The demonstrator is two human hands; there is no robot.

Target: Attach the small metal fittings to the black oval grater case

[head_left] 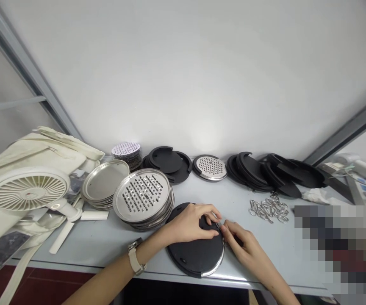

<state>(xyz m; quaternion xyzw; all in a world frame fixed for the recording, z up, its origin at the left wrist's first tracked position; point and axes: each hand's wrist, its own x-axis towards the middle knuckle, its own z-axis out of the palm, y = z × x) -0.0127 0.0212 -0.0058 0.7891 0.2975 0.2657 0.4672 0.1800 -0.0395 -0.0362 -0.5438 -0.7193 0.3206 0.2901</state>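
Observation:
A black round plate (195, 254) with a shiny metal edge showing along its right side lies near the front of the table. My left hand (192, 222) reaches across it, fingers curled and thumb bent against its right part, holding it. At the plate's right edge, my right hand (240, 241) pinches a small metal piece (219, 224) between thumb and fingers; most of that piece is hidden. Left of the plate stands a stack of metal discs with punched slots (143, 197). Loose metal rings or clips (268, 209) lie in a pile to the right.
Plain metal discs (106, 182) are stacked at left, near a white fan (30, 190) and a cream bag (43, 148). Along the wall sit black round holders (170, 163), a perforated disc (211, 166) and more black holders (256, 169). A blurred patch covers the right.

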